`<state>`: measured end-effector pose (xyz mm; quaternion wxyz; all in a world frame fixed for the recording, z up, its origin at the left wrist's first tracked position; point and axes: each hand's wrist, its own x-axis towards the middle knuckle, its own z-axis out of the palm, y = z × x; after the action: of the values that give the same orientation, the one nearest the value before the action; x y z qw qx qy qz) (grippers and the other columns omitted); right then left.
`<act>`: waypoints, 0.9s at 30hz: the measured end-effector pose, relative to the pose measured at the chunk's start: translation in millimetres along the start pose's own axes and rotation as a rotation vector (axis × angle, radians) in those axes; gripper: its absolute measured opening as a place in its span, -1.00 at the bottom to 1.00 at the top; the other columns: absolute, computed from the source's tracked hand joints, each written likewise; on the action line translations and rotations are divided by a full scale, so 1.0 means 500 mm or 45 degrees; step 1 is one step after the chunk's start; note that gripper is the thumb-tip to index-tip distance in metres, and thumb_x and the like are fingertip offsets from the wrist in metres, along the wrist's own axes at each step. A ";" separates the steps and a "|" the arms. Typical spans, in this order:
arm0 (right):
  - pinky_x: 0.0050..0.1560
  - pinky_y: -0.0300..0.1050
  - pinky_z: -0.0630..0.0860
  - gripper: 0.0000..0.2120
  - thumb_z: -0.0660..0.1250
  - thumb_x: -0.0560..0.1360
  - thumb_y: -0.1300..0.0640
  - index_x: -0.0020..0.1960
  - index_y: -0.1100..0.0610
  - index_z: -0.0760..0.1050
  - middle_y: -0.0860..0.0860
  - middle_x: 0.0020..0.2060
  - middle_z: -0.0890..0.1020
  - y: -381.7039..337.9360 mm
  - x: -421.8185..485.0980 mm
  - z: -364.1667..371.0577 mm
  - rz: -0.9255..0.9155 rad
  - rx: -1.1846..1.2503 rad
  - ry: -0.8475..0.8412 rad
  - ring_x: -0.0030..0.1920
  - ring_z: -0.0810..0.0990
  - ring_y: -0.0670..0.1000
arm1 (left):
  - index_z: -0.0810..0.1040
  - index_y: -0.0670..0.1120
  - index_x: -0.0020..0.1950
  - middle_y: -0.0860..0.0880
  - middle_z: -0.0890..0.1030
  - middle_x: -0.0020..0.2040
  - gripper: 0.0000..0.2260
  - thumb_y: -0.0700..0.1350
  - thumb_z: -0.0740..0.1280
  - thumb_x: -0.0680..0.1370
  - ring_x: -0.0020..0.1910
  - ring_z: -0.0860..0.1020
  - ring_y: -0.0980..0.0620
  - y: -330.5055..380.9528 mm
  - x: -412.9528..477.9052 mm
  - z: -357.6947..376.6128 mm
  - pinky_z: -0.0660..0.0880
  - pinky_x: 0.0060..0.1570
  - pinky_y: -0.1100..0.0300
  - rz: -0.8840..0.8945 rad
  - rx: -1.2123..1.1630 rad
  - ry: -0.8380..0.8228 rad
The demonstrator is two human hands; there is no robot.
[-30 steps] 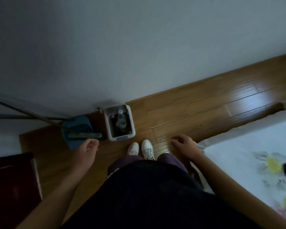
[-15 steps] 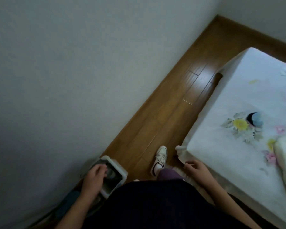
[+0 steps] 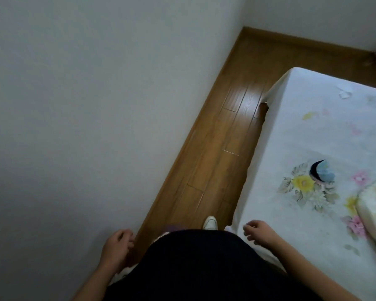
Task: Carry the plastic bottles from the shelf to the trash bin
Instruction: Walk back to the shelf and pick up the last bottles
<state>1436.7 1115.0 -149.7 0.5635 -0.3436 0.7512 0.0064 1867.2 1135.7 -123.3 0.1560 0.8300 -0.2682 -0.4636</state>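
Neither the plastic bottles, the shelf nor the trash bin shows in the head view. My left hand [image 3: 117, 246] hangs at the lower left beside the white wall, fingers loosely curled and holding nothing. My right hand [image 3: 258, 234] hangs at the lower middle over the corner of the bed, fingers loosely curled and apart, with nothing in it. My dark clothing fills the bottom middle between both arms.
A narrow strip of wooden floor [image 3: 217, 153] runs ahead between the white wall [image 3: 85, 105] and a bed with a flowered white sheet [image 3: 313, 137]. A small blue and black object [image 3: 321, 172] lies on the bed. One white shoe [image 3: 210, 222] points forward.
The view has swung right, away from the trash bin with bottles inside, which has left the frame. My left hand has come away from the bin. Both hands stay without anything in them.
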 end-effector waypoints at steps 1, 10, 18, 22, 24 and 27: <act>-0.04 -0.06 0.57 -0.79 0.28 0.59 0.07 0.09 0.19 0.57 0.08 -0.10 0.67 -0.029 0.014 -0.023 -0.040 0.007 0.007 -0.13 0.65 0.03 | 0.62 -0.14 -0.16 -0.18 0.69 -0.18 -0.80 -0.17 0.28 0.62 -0.26 0.62 -0.14 0.023 0.014 0.006 0.43 -0.25 0.11 0.002 0.005 -0.004; -0.04 -0.12 0.57 -0.87 0.27 0.60 0.07 0.03 0.09 0.57 0.06 -0.07 0.68 -0.235 0.117 -0.198 -0.189 0.256 0.116 -0.04 0.65 0.02 | 0.63 -0.21 -0.13 -0.18 0.69 -0.24 -0.79 -0.16 0.29 0.63 -0.38 0.56 -0.09 0.265 0.206 0.060 0.33 -0.38 0.20 -0.055 0.242 -0.116; -0.21 -0.11 0.53 -0.88 0.28 0.56 0.17 -0.03 0.15 0.59 0.08 -0.15 0.71 -0.311 0.220 -0.363 0.046 0.558 0.416 -0.21 0.64 0.01 | 0.58 -0.20 -0.17 -0.17 0.65 -0.26 -0.77 -0.18 0.26 0.64 -0.38 0.54 -0.08 0.645 0.398 0.198 0.32 -0.36 0.19 0.141 0.360 -0.336; -0.19 -0.08 0.53 -0.90 0.31 0.52 0.17 -0.11 0.11 0.60 0.05 -0.21 0.72 -0.325 0.270 -0.433 0.139 0.620 0.504 -0.26 0.66 0.01 | 0.62 -0.16 -0.06 -0.15 0.70 -0.12 -0.80 -0.11 0.26 0.64 -0.23 0.63 -0.09 0.867 0.448 0.292 0.44 -0.26 0.14 0.314 0.519 -0.477; -0.22 -0.08 0.50 -0.90 0.31 0.51 0.19 -0.12 0.12 0.60 0.07 -0.23 0.72 -0.321 0.291 -0.458 0.212 0.678 0.512 -0.29 0.65 0.02 | 0.62 -0.12 -0.05 -0.10 0.70 -0.11 -0.80 -0.08 0.25 0.65 -0.16 0.66 -0.08 0.969 0.453 0.338 0.48 -0.20 0.11 0.436 0.602 -0.546; -0.22 -0.08 0.49 -0.91 0.32 0.51 0.19 -0.10 0.15 0.60 0.08 -0.23 0.71 -0.318 0.329 -0.505 0.317 0.723 0.499 -0.28 0.65 0.03 | 0.62 -0.11 -0.03 -0.05 0.69 -0.12 -0.79 -0.06 0.24 0.65 -0.13 0.67 -0.05 1.107 0.470 0.404 0.52 -0.12 0.07 0.560 0.673 -0.620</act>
<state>1286.2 809.6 -137.5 0.4768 -0.0741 0.8528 -0.1996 1628.7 548.1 -109.1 -0.0349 0.6307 -0.5777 -0.5170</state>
